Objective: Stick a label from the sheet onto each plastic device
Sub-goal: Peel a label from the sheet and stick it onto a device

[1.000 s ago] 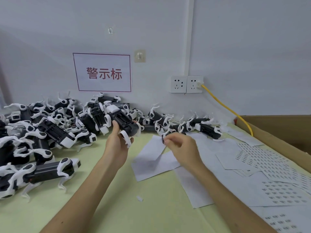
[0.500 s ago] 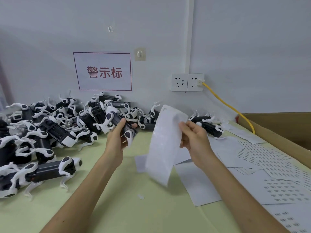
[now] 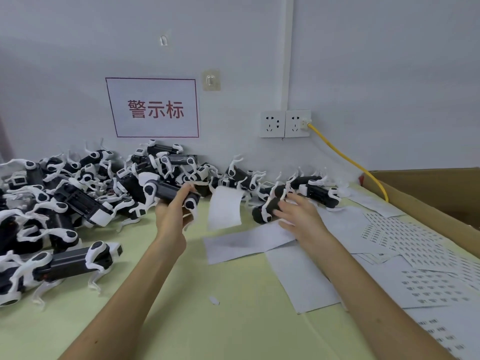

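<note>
Grey wall (image 3: 363,61) behind carries one sign (image 3: 153,107), two sockets (image 3: 285,123), one yellow cable (image 3: 348,159). On the surface (image 3: 233,320), the piled devices (image 3: 78,198) at left are too tangled for me to count. My left hand (image 3: 171,216) grips one device (image 3: 166,190). My right hand (image 3: 298,219), blurred, has its fingers splayed just beside another device (image 3: 265,210). One curled sheet (image 3: 224,209) sits between them. At right the label sheets (image 3: 415,245) overlap, cut off.

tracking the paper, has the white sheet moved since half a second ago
Yes: the white sheet has left the right hand, drifting left of the wall sockets.
</note>
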Demonstrator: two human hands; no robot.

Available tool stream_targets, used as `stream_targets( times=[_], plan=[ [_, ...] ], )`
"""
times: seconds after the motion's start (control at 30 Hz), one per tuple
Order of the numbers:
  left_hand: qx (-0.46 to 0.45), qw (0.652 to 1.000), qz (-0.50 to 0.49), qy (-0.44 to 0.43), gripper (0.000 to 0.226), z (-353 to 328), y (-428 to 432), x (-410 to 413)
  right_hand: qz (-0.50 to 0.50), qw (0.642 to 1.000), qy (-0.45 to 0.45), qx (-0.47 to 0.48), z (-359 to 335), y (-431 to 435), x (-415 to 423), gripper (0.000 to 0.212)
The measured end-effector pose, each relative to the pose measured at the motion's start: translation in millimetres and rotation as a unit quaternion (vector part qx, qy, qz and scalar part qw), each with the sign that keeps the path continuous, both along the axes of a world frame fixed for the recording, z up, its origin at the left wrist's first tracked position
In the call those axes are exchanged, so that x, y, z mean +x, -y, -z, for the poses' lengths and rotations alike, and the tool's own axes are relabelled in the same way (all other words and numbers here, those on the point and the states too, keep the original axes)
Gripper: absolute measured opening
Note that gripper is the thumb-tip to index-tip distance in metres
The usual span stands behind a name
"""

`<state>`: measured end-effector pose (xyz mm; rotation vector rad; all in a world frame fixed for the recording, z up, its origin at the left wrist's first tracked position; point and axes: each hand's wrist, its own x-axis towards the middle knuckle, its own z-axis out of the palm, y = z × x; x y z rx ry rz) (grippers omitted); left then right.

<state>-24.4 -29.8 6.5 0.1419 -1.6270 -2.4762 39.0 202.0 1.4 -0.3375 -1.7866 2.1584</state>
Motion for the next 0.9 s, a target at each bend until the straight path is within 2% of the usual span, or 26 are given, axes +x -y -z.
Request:
stream_targets(
  times=[0.03,0.07,0.1,0.13,0.17,0.27,0.33,0.4,0.5,0.57,0.7,0.8,0.9],
  plan=[
    [0.002,1.000,-0.012,-0.001,0.018,0,1,-1,0.018,0.980,0.039,0.196,2,-3,0,0.053],
    [0.005,1.000,-0.015,-0.007,0.019,0,2,-1,0.014,0.927,0.065,0.369,4,-5,1,0.058],
    [0.007,1.000,-0.012,-0.014,0.019,1,2,-2,-0.016,0.868,0.091,0.488,6,-8,2,0.063],
    [0.005,1.000,-0.004,-0.022,0.019,1,1,-2,-0.056,0.825,0.121,0.550,8,-11,3,0.068],
    [-0.001,1.000,0.004,-0.029,0.019,2,1,-2,-0.094,0.803,0.150,0.569,11,-13,3,0.071],
    [-0.030,0.998,0.026,-0.043,0.022,3,-1,0,-0.150,0.802,0.149,0.559,19,-15,2,0.061],
    [-0.046,0.997,0.043,-0.050,0.022,4,-2,1,-0.126,0.801,0.089,0.579,22,-17,-1,0.039],
    [-0.047,0.996,0.044,-0.064,0.016,3,-2,2,-0.057,0.825,0.028,0.561,21,-18,-2,0.016],
    [0.000,0.997,0.010,-0.073,0.013,-2,1,4,0.078,0.877,-0.072,0.469,8,-22,-3,0.020],
    [0.029,0.997,-0.001,-0.074,0.016,-6,8,5,0.127,0.907,-0.123,0.381,-1,-26,-3,0.021],
    [-0.001,0.995,0.079,-0.052,0.014,-7,13,9,0.094,0.954,-0.155,0.238,-9,-24,2,0.021],
    [-0.036,0.985,0.159,-0.051,0.028,-3,-1,18,0.059,0.961,-0.157,0.218,-10,-15,4,0.025],
    [-0.029,0.970,0.230,-0.072,0.018,0,-16,29,0.022,0.961,-0.171,0.218,-9,-2,6,0.024]
  ],
)
